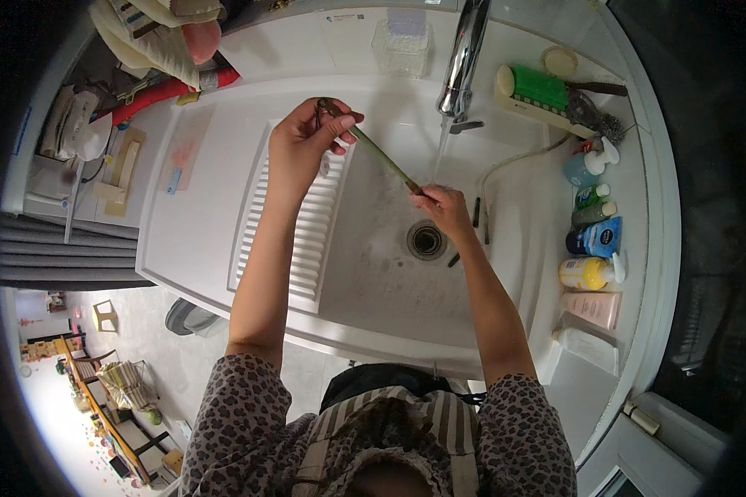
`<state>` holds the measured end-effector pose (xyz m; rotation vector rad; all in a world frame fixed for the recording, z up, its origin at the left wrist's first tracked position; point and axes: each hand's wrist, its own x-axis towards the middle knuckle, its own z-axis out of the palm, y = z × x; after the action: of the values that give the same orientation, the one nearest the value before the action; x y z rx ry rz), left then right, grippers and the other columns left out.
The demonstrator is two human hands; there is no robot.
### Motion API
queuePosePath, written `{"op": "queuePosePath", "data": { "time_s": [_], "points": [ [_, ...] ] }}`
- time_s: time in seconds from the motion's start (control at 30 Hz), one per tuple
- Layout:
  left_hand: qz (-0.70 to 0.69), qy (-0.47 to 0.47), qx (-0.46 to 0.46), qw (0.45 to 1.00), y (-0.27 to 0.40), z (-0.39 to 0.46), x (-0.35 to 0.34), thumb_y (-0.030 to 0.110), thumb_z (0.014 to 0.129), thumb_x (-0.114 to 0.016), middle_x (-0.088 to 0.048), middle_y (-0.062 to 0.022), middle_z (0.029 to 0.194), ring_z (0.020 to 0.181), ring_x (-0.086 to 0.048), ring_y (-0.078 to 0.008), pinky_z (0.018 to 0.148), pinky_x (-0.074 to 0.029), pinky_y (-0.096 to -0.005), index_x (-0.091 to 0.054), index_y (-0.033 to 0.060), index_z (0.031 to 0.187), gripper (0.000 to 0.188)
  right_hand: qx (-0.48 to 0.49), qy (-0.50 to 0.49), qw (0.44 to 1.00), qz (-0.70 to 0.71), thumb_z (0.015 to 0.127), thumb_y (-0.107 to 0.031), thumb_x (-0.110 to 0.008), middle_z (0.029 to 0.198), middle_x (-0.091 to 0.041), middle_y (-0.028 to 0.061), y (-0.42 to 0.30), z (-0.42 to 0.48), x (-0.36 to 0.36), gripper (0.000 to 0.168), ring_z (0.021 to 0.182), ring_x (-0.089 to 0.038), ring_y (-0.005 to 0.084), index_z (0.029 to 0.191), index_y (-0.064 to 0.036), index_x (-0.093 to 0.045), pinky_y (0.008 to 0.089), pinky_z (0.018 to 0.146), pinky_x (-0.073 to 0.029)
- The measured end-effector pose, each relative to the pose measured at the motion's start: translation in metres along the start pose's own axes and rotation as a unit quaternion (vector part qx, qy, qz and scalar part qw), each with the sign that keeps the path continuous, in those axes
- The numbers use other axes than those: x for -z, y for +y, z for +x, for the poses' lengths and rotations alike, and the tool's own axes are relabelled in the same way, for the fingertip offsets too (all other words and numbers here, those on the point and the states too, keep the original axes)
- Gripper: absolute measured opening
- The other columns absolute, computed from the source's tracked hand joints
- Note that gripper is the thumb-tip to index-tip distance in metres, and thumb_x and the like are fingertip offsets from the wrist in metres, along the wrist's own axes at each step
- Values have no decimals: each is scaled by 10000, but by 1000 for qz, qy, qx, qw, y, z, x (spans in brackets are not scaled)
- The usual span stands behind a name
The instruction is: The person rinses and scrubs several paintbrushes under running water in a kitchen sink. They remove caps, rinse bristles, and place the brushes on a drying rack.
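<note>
My left hand (314, 140) holds the upper end of a thin green stick-like thing (382, 155), with something dark and brownish between the fingers. My right hand (446, 210) grips its lower, brown end over the sink basin (379, 273). What exactly the stick is, I cannot tell. Water runs from the chrome faucet (463, 68) just above my right hand. Below that hand lies the round drain (427, 240). A ribbed white washboard (311, 248) is under my left forearm.
Several pump bottles and tubes line the right ledge, among them a yellow pump bottle (584, 273). A green brush (539, 87) and a steel scourer (609, 127) are at the back right. A clear plastic basket (401, 46) stands behind the basin. Cloths (143, 43) are piled at the back left.
</note>
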<state>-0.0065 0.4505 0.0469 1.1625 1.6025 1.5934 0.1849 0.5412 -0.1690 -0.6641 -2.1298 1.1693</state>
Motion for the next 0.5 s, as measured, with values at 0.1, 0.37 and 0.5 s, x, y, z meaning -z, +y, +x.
{"op": "queuePosePath", "data": {
  "time_s": [0.1,0.37,0.5],
  "points": [
    [47,14,-11,999,-2,1,5,97,796,-613,-646,-55,795,653,-555,-64,542,-432,-194,-575,10,875,123,-28,6,999,25,811,-100,-602,647,-594,43,-3,-5,-9,119,585,-575,95,848,10,-629,224,525,-454],
    [73,62,2,995,-7,1,32,133,789,-628,-656,-51,790,667,-551,-63,568,-432,-200,-586,29,860,133,25,32,999,31,801,-187,-605,570,-490,87,-21,-10,-24,223,522,-473,187,697,3,-553,311,498,-388],
    [87,69,9,994,-12,-3,37,143,787,-634,-656,-55,785,697,-574,-78,581,-435,-203,-590,27,865,147,56,19,997,-57,793,-232,-620,565,-504,90,-20,-10,-26,257,507,-475,197,683,-9,-560,328,486,-382]
  ]
}}
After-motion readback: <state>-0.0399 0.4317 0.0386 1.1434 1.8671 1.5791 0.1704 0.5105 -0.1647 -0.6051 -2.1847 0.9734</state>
